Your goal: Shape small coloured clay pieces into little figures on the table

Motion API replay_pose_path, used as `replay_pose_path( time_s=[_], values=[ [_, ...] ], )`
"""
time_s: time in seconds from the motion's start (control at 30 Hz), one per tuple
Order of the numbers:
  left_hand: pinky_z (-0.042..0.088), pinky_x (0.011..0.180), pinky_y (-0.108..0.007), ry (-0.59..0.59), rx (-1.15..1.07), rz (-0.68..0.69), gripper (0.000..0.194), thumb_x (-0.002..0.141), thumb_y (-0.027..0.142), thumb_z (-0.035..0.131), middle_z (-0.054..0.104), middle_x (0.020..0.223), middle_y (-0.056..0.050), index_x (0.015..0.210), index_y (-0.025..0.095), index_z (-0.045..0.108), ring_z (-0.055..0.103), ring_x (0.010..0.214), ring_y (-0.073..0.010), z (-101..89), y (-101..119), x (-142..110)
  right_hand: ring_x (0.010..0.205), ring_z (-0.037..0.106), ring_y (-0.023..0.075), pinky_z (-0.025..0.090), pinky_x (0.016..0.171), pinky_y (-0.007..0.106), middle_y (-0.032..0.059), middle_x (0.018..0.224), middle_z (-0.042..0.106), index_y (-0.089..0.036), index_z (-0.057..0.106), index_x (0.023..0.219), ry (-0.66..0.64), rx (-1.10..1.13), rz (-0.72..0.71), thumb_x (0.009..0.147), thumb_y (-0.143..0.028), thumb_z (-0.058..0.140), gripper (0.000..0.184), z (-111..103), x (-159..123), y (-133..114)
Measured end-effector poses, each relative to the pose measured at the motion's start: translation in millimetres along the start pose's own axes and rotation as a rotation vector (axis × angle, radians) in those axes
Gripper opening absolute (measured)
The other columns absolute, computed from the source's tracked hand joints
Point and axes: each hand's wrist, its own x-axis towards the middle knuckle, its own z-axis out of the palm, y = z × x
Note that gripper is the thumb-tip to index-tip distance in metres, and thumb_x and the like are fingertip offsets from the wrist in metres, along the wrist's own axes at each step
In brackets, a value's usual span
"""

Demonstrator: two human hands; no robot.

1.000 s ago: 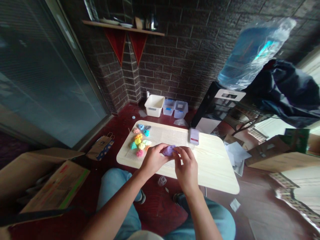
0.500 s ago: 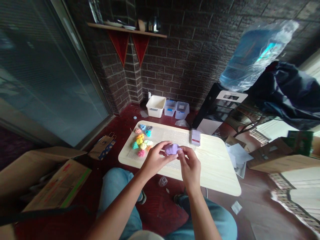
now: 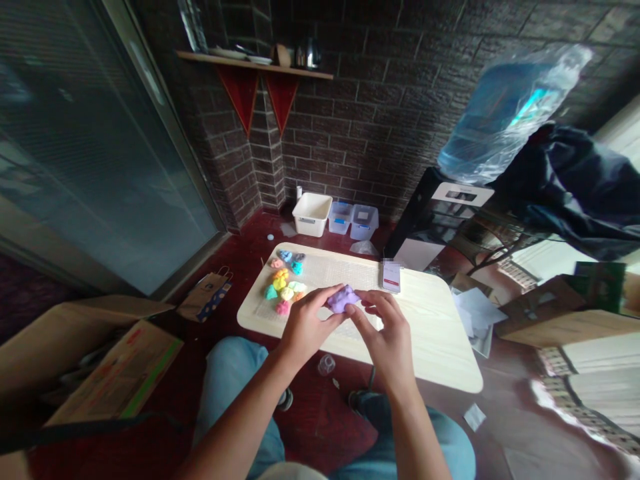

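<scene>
A purple lump of clay (image 3: 342,298) is pinched between the fingers of both hands above a small pale wooden table (image 3: 430,333). My left hand (image 3: 305,324) grips its left side with thumb and fingers closed on it. My right hand (image 3: 387,333) touches its right side, thumb and forefinger closed on it, the other fingers curled loosely. Several small coloured clay pieces (image 3: 283,283) lie on a clear mat (image 3: 335,272) at the table's far left.
A small white card or box (image 3: 391,276) lies at the table's back. Plastic tubs (image 3: 311,213) stand by the brick wall. A water dispenser (image 3: 440,220) is at the right, cardboard boxes (image 3: 90,360) at the left, a paper bag (image 3: 204,295) on the red floor.
The purple clay has been turned and squeezed between the fingers, its shape shifting from a flat piece to a rounder lump. The right hand's fingers have spread a little.
</scene>
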Motion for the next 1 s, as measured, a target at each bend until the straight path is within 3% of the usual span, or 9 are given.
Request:
replay_pose_path(
  time_s=[0.23,0.73,0.87,1.0],
  values=[
    [0.057,0.087,-0.031,0.008,0.073,0.165,0.037,0.078,0.015,0.069,0.072,0.110,-0.007,0.114,0.019,0.064,0.069,0.099,-0.0188,-0.1,0.2,4.9,0.075,0.058,0.0157,0.049,0.068,0.031,0.0026,0.088,0.062,-0.020,0.068,0.091,-0.012,-0.045,-0.027,0.084,-0.028,0.066,0.011,-1.8,-0.5,-4.5],
    [0.058,0.085,-0.028,0.080,0.046,0.148,0.035,0.075,0.022,0.073,0.074,0.106,-0.007,0.109,0.018,0.067,0.070,0.093,-0.0178,7.5,-2.7,7.1,0.082,0.056,0.0197,0.047,0.072,0.034,0.0061,0.087,0.059,-0.018,0.062,0.091,0.049,-0.192,-0.217,0.089,-0.016,0.053,0.010,6.0,4.3,-1.6],
    [0.057,0.086,-0.028,0.081,0.027,0.107,0.035,0.075,0.023,0.074,0.074,0.106,-0.007,0.109,0.018,0.067,0.070,0.093,-0.0177,6.7,-2.0,9.1,0.080,0.057,0.0173,0.047,0.069,0.031,0.0039,0.086,0.060,-0.020,0.063,0.088,0.024,-0.080,-0.149,0.090,-0.021,0.056,0.008,2.1,8.3,-1.7],
    [0.057,0.088,-0.030,0.089,0.041,0.111,0.036,0.076,0.022,0.072,0.073,0.109,-0.006,0.112,0.020,0.065,0.070,0.097,-0.0184,5.2,-1.0,10.5,0.082,0.060,0.0154,0.049,0.068,0.028,0.0025,0.093,0.063,-0.022,0.066,0.097,-0.009,0.041,-0.068,0.087,-0.026,0.063,0.011,-2.4,9.3,-6.1]
  ],
)
